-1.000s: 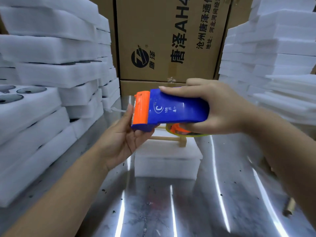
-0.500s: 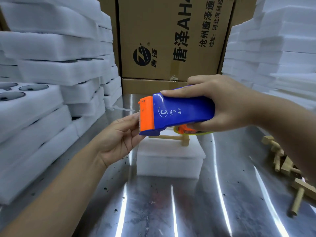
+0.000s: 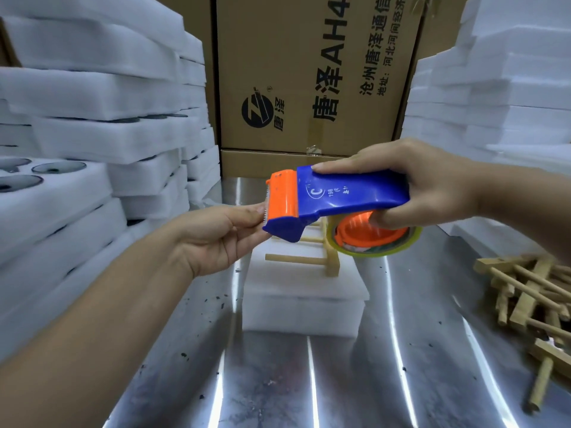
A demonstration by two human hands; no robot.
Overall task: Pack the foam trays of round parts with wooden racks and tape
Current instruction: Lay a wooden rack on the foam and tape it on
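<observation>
My right hand (image 3: 423,183) grips a blue and orange tape dispenser (image 3: 336,202) in the air above the table. A roll of clear tape (image 3: 378,242) sits on its orange hub. My left hand (image 3: 222,233) reaches up to the orange cutter end, with fingertips pinching at the toothed edge where the tape end lies. Below them, a stack of white foam trays (image 3: 302,301) stands on the steel table with a wooden rack (image 3: 312,261) lying on top.
Tall stacks of foam trays (image 3: 77,156) with dark round parts line the left; more foam (image 3: 500,88) rises on the right. Cardboard boxes (image 3: 309,75) close the back. A heap of wooden racks (image 3: 531,291) lies at the right on the steel table (image 3: 309,381).
The dispenser has moved right and tilted, baring the tape roll under it. My left hand has shifted from cupping under the cutter to pinching at its edge.
</observation>
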